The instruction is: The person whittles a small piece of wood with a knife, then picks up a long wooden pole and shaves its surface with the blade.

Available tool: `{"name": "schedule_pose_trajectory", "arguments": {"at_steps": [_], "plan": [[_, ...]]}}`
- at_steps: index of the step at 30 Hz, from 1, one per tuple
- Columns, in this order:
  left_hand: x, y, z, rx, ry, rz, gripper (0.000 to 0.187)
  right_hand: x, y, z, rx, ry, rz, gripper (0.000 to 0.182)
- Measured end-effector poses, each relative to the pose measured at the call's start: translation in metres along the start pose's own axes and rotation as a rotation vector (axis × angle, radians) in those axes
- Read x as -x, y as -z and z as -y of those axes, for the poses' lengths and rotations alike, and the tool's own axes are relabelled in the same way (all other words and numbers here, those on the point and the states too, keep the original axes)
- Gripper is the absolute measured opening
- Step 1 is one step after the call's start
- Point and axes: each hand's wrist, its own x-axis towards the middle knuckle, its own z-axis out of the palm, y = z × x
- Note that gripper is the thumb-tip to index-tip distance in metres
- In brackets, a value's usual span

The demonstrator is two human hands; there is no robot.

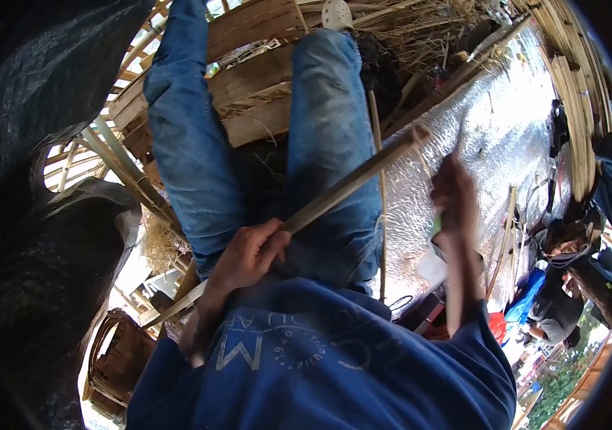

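My left hand is wrapped round a long wooden strip, which looks like split bamboo. The strip slants across my lap, its far end raised to the right above my right thigh and its other end passing under my left forearm. My right hand is closed and slightly blurred, held apart from the strip to its right. From that fist a knife points away from me, its thin blade hard to make out against the bright sheet behind. Its handle is mostly hidden by the fingers.
A shiny silver sheet spreads to my right, with bundled bamboo strips beyond it. Wooden boards and straw lie around my legs. Black plastic hangs at left, near a woven basket. Another person is at lower right.
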Motion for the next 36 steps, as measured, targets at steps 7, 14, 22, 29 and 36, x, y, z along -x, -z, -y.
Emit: {"name": "schedule_pose_trajectory", "arguments": {"at_steps": [7,14,22,29,36], "plan": [[-0.002,-0.008,-0.013,0.03,0.043,-0.054,0.027,0.042,0.03,0.021,0.079,-0.217,0.321,0.034],[0.008,-0.012,-0.012,-0.165,-0.005,-0.141,0.015,0.066,-0.085,-0.023,0.21,-0.284,0.982,0.039],[0.008,-0.019,-0.006,-0.28,-0.056,-0.233,0.008,0.06,-0.088,-0.046,0.194,-0.253,0.969,0.039],[0.002,-0.022,-0.005,-0.213,-0.118,-0.238,0.008,0.054,-0.072,-0.037,0.244,-0.422,0.895,0.041],[-0.003,-0.02,-0.011,-0.183,-0.039,-0.124,0.011,0.048,-0.048,-0.013,0.31,-0.462,0.781,0.045]]}}
